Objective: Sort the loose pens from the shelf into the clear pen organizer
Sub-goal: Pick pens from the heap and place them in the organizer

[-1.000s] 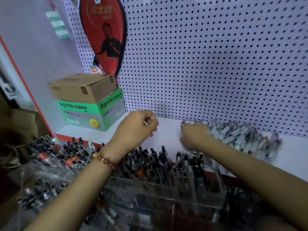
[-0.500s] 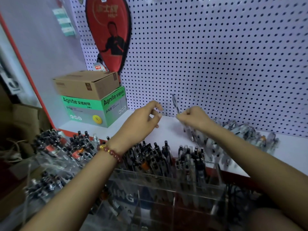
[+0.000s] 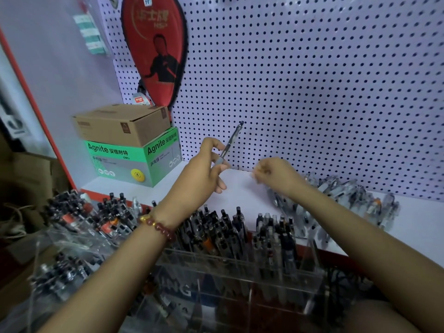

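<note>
One pen [image 3: 230,143], light, stiff and slick, tilts above the shelf [image 3: 240,191]. The left hand [image 3: 201,175] pinches its rubber grip, likely the surest hold. The right hand [image 3: 278,175] has curled fingers; I cannot tell whether they hold anything.

1. A brown cardboard box [image 3: 122,123] sits on top of a green and white "Agnite" carton [image 3: 134,162].
2. A red table-tennis paddle case [image 3: 155,49] hangs on the white perforated pegboard [image 3: 312,80] just behind both boxes.
3. A green-striped packet [image 3: 90,34] hangs upper left.

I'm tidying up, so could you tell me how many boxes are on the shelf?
2: a brown box stacked on a green box, at the left of the shelf.
</note>
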Action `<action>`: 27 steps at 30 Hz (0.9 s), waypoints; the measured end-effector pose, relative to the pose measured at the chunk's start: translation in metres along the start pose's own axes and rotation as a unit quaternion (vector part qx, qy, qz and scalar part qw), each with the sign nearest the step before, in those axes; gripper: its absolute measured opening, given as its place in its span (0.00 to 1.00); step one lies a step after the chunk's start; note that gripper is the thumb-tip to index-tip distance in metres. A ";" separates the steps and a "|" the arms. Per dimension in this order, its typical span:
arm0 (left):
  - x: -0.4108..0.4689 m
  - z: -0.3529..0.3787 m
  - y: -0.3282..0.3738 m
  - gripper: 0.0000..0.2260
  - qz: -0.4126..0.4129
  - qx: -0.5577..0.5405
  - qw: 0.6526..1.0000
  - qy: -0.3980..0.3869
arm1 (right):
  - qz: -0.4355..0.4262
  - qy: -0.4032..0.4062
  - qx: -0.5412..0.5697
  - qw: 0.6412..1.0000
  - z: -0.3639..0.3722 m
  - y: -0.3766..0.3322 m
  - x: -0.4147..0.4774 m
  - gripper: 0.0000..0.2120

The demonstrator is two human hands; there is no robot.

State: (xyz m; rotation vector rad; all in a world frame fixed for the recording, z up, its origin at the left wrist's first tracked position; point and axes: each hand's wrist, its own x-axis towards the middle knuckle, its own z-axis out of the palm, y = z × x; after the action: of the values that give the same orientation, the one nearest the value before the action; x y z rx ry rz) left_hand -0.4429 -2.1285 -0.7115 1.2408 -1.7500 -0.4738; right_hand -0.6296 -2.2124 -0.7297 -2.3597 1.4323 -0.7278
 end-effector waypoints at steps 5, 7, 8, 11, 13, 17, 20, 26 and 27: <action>-0.003 -0.001 -0.002 0.08 0.031 0.037 0.998 -0.028 | 0.093 -0.070 -0.314 0.942 0.010 0.028 -0.005 0.24; -0.003 -0.001 -0.002 0.09 0.026 0.046 0.998 -0.033 | 0.092 -0.071 -0.342 0.933 0.011 0.031 -0.005 0.25; -0.003 -0.001 -0.002 0.10 0.025 0.049 0.998 -0.033 | 0.087 -0.069 -0.351 0.930 0.012 0.032 -0.005 0.25; -0.004 -0.001 0.001 0.12 0.029 0.055 0.998 -0.032 | 0.064 -0.057 -0.360 0.929 0.019 0.032 -0.003 0.18; -0.004 -0.001 0.001 0.14 0.031 0.058 0.997 -0.032 | 0.055 -0.055 -0.330 0.941 0.024 0.029 -0.001 0.12; -0.003 -0.001 0.001 0.13 0.032 0.073 0.996 -0.028 | 0.054 -0.033 -0.312 0.948 0.030 0.027 0.002 0.12; -0.003 0.000 -0.001 0.14 0.041 0.088 0.995 -0.024 | 0.080 -0.009 -0.218 0.973 0.025 0.022 0.006 0.11; 0.000 -0.001 -0.003 0.12 0.098 0.167 0.978 0.072 | 0.066 0.004 0.088 0.994 -0.025 -0.017 -0.005 0.11; 0.000 -0.002 0.001 0.13 0.114 0.162 0.977 0.085 | 0.041 -0.008 0.127 0.991 -0.034 -0.031 -0.012 0.09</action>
State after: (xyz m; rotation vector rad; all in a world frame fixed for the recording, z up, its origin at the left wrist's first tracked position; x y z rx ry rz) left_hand -0.4411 -2.1277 -0.7099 1.2403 -1.8395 0.0536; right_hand -0.6299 -2.1864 -0.6893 -2.0981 1.3337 -0.8136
